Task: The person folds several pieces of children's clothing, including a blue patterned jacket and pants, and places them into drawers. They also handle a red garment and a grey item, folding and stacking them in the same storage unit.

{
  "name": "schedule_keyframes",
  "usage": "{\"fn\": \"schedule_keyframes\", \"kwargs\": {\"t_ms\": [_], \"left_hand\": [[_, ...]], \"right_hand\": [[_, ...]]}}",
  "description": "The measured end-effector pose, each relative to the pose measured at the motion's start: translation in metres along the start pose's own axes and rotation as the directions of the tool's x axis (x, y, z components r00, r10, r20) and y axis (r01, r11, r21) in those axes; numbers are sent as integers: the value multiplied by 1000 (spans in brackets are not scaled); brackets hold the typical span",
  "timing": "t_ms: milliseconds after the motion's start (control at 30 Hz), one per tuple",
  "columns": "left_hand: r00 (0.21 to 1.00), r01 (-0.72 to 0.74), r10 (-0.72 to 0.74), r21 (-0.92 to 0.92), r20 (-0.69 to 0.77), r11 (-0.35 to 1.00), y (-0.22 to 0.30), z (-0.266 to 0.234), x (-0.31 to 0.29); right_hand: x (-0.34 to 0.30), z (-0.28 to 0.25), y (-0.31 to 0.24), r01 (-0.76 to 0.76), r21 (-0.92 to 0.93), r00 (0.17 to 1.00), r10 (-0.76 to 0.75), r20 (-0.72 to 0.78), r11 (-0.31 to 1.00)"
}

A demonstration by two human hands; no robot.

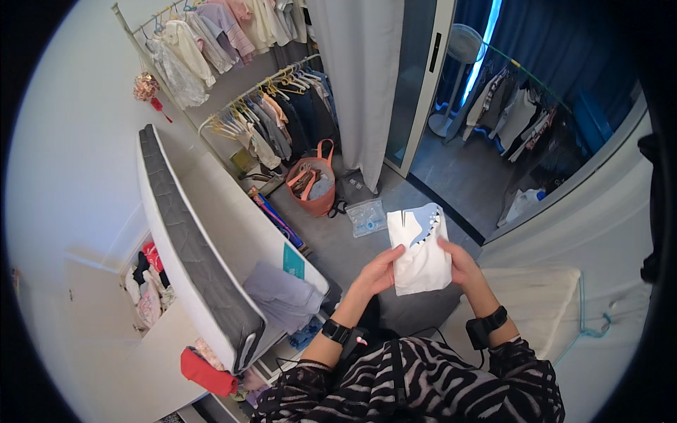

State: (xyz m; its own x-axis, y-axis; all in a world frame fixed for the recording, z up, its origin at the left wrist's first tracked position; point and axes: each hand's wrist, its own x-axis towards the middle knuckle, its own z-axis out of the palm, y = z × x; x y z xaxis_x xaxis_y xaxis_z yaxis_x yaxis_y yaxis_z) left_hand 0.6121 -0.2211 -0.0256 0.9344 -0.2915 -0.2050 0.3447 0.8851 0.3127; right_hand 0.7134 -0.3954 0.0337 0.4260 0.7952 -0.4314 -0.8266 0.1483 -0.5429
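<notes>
A white folded piece of cloth, with a blue shape and small black triangles printed near its top, is held up in front of me. My left hand grips its left edge, thumb on the front. At the right edge, my right hand holds it the same way. The fingers behind the cloth are hidden. Beyond it on the grey floor lies a clear plastic bag. What kind of garment the folded cloth is, I cannot tell.
An orange basket stands on the floor under racks of hanging clothes. To the left, a mattress leans on edge, with lilac cloth beside it. A teal hanger is at right. A fan stands beyond the sliding door.
</notes>
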Motion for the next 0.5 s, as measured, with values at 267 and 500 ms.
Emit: {"fn": "schedule_keyframes", "kwargs": {"t_ms": [267, 500], "left_hand": [[1000, -11, 11, -10, -27, 1000, 74, -57, 83], [944, -38, 74, 116, -322, 992, 118, -128, 112]], "right_hand": [[111, -15, -42, -136, -216, 976, 93, -198, 967], [222, -51, -33, -223, -780, 939, -85, -332, 584]]}}
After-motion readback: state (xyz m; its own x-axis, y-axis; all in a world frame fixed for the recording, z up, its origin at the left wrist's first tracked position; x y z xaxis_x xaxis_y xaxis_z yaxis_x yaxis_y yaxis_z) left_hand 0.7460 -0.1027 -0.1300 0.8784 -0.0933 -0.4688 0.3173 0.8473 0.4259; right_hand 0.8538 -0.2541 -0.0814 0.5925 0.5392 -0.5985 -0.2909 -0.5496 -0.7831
